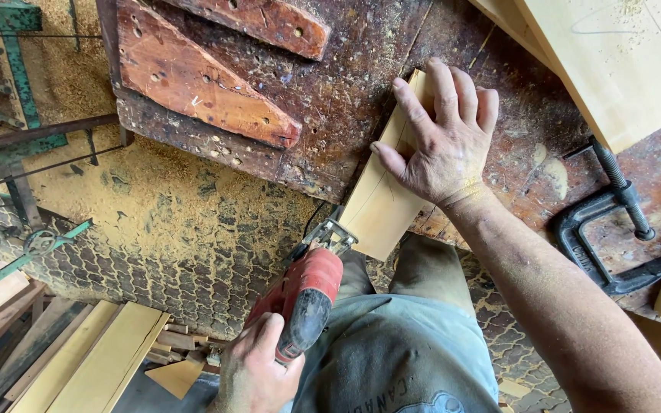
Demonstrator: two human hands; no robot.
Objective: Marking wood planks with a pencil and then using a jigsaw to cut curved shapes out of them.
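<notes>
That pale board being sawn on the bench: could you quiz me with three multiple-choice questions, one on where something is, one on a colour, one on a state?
1. Where is the C-clamp?
A. right edge of the bench
B. on the floor
C. in a hand

2. The jigsaw's body is:
A. blue
B. red
C. yellow

3. The right hand is:
A. raised in the air
B. gripping the clamp
C. pressed flat on the board

Answers: 1 A, the black C-clamp sits at the workbench edge. 2 B, the jigsaw in the left hand is red. 3 C, the right hand lies spread on the pale board.
</notes>
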